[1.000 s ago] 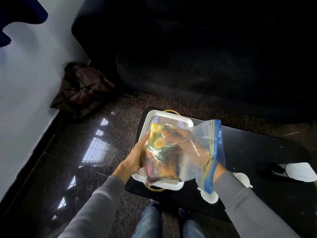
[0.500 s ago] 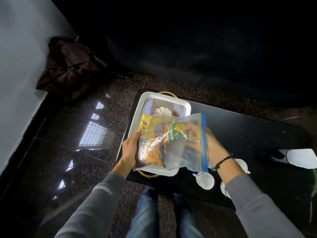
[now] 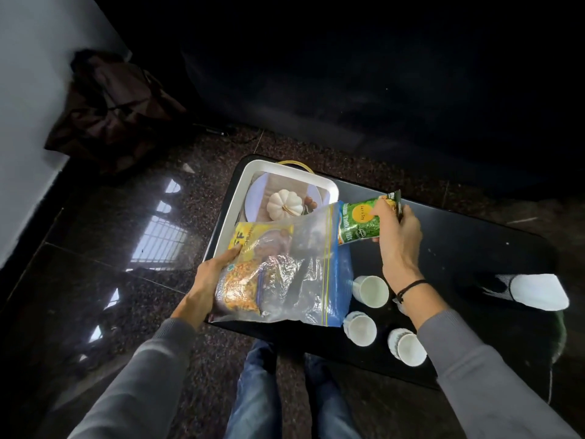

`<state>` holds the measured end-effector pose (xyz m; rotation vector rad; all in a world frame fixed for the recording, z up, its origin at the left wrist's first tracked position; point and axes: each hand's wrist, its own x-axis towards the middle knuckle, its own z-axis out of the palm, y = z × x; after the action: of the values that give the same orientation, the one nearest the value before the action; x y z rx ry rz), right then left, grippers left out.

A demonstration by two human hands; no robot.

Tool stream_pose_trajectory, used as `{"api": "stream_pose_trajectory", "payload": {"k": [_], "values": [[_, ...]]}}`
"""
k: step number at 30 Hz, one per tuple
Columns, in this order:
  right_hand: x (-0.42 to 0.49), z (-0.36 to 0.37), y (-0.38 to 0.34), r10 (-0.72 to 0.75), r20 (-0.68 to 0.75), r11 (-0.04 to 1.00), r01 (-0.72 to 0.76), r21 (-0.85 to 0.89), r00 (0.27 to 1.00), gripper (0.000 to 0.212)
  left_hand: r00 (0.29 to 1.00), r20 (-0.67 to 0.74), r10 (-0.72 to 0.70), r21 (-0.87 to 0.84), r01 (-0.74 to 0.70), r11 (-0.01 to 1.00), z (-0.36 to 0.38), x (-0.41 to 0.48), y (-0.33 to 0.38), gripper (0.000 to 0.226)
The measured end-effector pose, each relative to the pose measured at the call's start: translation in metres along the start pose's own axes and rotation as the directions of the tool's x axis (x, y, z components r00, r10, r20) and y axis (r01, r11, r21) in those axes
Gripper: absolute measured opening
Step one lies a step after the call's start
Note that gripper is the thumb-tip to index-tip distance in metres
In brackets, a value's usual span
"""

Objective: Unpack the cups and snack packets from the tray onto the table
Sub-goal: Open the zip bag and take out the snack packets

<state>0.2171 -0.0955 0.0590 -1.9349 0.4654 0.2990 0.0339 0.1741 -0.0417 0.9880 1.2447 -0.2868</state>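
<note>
- Already three cups stand on the table, just below the right hand.
- Right hand grips a green packet, nearly clear of the bag; left hand grasps the bag's closed end over the tray.
- Left to do, seemingly: the yellow packets inside.
- Tray's near half is hidden.

Taking the white wall as my reference, I note a crumpled brown bag slumped against its base, glossy speckled floor spreading from it with window reflections, and a dark sofa beyond.
</note>
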Motion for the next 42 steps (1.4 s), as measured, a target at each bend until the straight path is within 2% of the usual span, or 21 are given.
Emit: {"api": "stream_pose_trajectory", "payload": {"k": [4,7,9,13,16,20,24,27,28,29,31,34,36,39,42], "values": [[0.003,0.004,-0.014,-0.140,-0.016,0.982,0.141,0.124,0.990,0.011,0.999,-0.037,0.010,-0.042,-0.012,0.999,0.003,0.000,0.000,0.046],[0.007,0.009,-0.023,-0.162,-0.073,0.947,0.176,0.267,0.984,0.012,0.999,-0.029,0.023,-0.053,-0.025,0.998,0.002,0.002,-0.004,0.034],[0.012,0.016,-0.025,-0.129,-0.050,0.938,0.138,0.319,0.990,0.015,1.000,0.002,0.021,-0.055,-0.021,0.998,0.000,0.002,-0.007,0.032],[0.027,0.037,-0.015,-0.066,0.083,0.953,0.038,0.301,0.994,0.019,0.998,0.066,0.004,-0.002,-0.004,1.000,0.000,0.002,-0.013,0.043],[0.041,0.060,0.000,0.039,0.201,0.976,-0.081,0.203,0.979,0.022,0.996,0.090,0.000,0.020,-0.001,1.000,0.001,0.002,-0.015,0.049],[0.062,0.095,0.016,0.164,0.325,0.983,-0.181,0.020,0.931,0.027,0.994,0.082,0.067,0.013,-0.068,0.998,0.004,0.005,-0.012,0.050],[0.081,0.124,0.022,0.224,0.425,0.952,-0.290,0.099,0.877,0.022,0.991,0.080,0.107,-0.018,-0.106,0.994,0.004,0.010,-0.009,0.043],[0.089,0.139,0.028,0.232,0.515,0.919,-0.359,0.162,0.825,0.026,0.988,0.085,0.129,-0.026,-0.127,0.992,0.006,0.012,-0.009,0.037],[0.092,0.142,0.034,0.233,0.521,0.930,-0.344,0.126,0.821,0.017,0.987,0.090,0.131,-0.033,-0.129,0.991,0.006,0.013,-0.009,0.038],[0.093,0.144,0.039,0.229,0.509,0.949,-0.307,0.074,0.830,0.004,0.987,0.094,0.130,-0.039,-0.127,0.991,0.007,0.014,-0.010,0.039],[0.098,0.143,0.053,0.205,0.405,0.979,-0.186,-0.085,0.891,0.022,0.989,0.085,0.120,-0.044,-0.116,0.992,0.007,0.017,-0.011,0.042],[0.098,0.127,0.062,0.155,0.296,0.974,-0.096,-0.205,0.943,0.021,0.989,0.069,0.129,-0.045,-0.126,0.991,0.008,0.019,-0.012,0.047],[0.096,0.112,0.064,0.157,0.269,0.971,-0.100,-0.215,0.950,0.037,0.990,0.061,0.128,-0.051,-0.125,0.991,0.010,0.018,-0.013,0.048],[0.079,0.082,0.063,0.104,0.242,0.986,-0.068,-0.151,0.965,0.025,0.989,0.052,0.139,-0.062,-0.135,0.989,0.016,0.014,-0.015,0.054],[0.054,0.052,0.067,0.091,0.174,0.995,-0.095,0.015,0.980,0.012,0.987,0.040,0.154,-0.067,-0.151,0.986,0.023,0.008,-0.017,0.047]]}}
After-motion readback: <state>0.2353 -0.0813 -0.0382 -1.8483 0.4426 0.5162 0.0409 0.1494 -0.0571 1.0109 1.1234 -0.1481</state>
